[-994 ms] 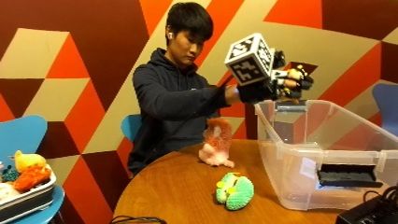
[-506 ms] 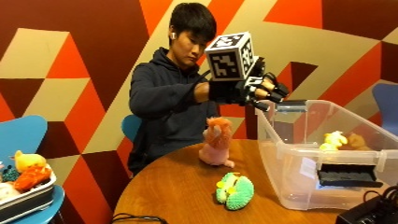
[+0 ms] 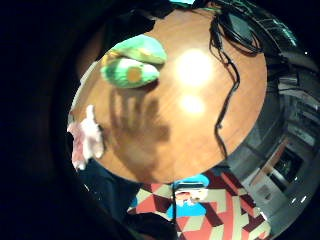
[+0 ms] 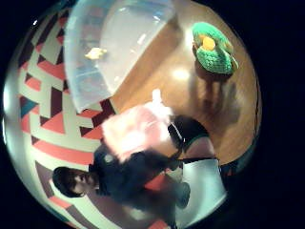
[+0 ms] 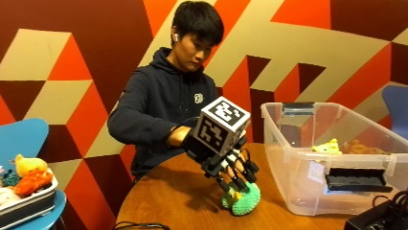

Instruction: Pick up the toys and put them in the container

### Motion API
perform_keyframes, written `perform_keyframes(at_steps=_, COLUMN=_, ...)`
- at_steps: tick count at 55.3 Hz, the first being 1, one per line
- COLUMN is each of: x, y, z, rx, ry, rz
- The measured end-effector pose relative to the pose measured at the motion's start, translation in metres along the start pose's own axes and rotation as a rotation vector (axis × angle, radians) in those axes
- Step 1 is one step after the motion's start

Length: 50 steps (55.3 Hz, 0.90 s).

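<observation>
gloved right hand [image 5: 224, 160], fingers [image 5: 237, 179] spread open above the green crochet toy [image 5: 242, 201] beside the container [image 5: 287, 158]: soft, light; grab its middle.

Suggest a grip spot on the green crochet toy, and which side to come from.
From above. The green crochet toy lies low on the table, a rounded mound with open wood around it. The right hand hovers over it, fingers spread; wrapping them across the domed body, thumb opposite, looks simplest.
</observation>
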<state>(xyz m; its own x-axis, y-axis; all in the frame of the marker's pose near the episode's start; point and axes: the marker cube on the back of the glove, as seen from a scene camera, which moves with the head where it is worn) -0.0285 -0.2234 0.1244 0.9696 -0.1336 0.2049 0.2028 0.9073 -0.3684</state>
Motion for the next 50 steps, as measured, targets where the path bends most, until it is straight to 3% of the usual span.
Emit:
perform_keyframes(at_steps=7, x=0.012, y=-0.030, z=0.023, rx=-0.017, ry=0.130, rz=0.021)
perform_keyframes(at_steps=15, x=0.012, y=-0.054, z=0.036, rx=-0.003, ry=0.098, rz=-0.032)
perform_keyframes(at_steps=31, x=0.001, y=-0.054, z=0.035, rx=0.216, ry=0.094, rz=-0.040)
perform_keyframes(at_steps=50, x=-0.076, y=0.032, z=-0.103, rx=0.675, ry=-0.237, rz=-0.268)
